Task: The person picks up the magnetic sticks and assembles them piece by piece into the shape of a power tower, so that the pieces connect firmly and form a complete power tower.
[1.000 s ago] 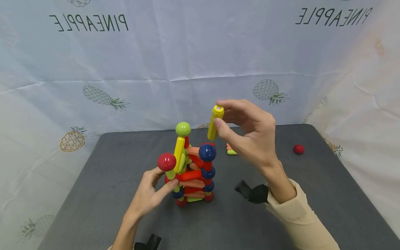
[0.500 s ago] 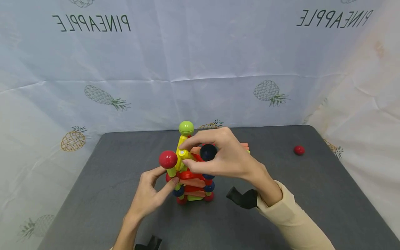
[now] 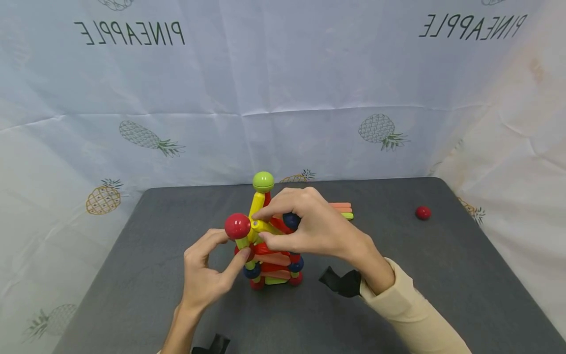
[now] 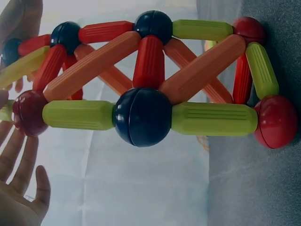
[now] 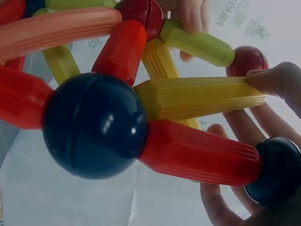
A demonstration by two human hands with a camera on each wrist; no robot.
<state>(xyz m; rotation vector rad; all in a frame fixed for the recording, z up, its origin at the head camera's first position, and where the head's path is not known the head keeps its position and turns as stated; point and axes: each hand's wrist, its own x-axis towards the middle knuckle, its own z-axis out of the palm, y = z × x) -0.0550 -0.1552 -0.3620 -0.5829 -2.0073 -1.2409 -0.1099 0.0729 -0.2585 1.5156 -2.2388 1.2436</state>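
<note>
A tower of magnetic sticks and balls stands on the table, topped by a green ball (image 3: 263, 181) and a red ball (image 3: 237, 226). My left hand (image 3: 210, 270) grips its left side, around the lower red ball (image 4: 30, 112) and the short green stick above. With thumb and fingers my right hand (image 3: 318, 223) pinches the end of a yellow stick (image 5: 202, 98). The stick's other end meets a blue ball (image 5: 94, 125) in the right wrist view. Another blue ball (image 5: 275, 170), on a red stick, sits by the right palm.
Several orange and green sticks (image 3: 342, 208) lie behind my right hand, partly hidden by it. A loose red ball (image 3: 423, 213) rests toward the right of the dark table (image 3: 141, 275). A pineapple-printed cloth (image 3: 274, 73) hangs behind.
The right hand has brought the yellow stick down and left from above the tower to its upper part, tilting it over. The left hand still grips the tower, its wrist slightly shifted.
</note>
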